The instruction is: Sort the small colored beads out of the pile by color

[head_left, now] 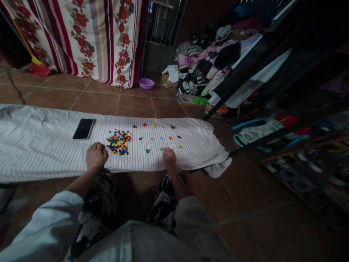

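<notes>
A heap of small multicoloured pieces [119,142], too small to name, lies on the striped cloth [54,145]. My left hand [96,155] rests on the cloth at the heap's left side, its fingers curled; anything inside them is hidden. Farther right, my right hand [169,158] is closed in a pinch, the fingertips touching or just beside some grey pieces [161,149]. Little single-colour groups are spread around it: green pieces [148,151], lime pieces [180,147], orange pieces [170,138], brown pieces [179,137] and several more behind.
A phone [84,129] lies on the cloth left of the heap. Beyond the cloth-covered surface are a tiled floor, a purple basin [146,83], a floral curtain [81,40] and a pile of clothes [201,65]. Dark bars [218,105] rise at the right end.
</notes>
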`<state>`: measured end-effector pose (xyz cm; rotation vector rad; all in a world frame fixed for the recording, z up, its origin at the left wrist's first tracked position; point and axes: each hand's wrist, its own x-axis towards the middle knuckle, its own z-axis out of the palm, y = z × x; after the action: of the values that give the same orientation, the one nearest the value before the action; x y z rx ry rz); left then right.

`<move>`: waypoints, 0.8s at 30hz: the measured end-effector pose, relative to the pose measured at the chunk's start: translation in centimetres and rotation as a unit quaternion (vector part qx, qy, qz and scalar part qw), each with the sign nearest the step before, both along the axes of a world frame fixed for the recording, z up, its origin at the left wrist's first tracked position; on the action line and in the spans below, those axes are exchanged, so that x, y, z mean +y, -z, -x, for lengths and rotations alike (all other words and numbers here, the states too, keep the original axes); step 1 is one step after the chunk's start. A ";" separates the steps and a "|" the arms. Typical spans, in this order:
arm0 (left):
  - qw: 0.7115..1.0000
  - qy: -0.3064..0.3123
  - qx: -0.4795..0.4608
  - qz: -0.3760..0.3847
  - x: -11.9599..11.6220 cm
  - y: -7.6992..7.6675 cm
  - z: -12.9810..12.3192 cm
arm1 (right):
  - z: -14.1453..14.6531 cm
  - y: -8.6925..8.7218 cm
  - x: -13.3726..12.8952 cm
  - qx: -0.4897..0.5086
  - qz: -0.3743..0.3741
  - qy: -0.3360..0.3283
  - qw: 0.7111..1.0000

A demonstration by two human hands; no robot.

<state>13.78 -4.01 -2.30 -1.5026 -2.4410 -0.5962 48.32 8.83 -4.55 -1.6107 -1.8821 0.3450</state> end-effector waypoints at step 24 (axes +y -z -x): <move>1.000 -0.003 -0.007 -0.008 0.0 -0.1 -0.1 | 0.3 1.6 2.0 0.023 -0.024 -0.059 0.998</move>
<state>13.93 -4.02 -2.18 -1.4908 -2.4441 -0.6246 48.02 10.82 -6.13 -1.4525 -1.9415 0.3812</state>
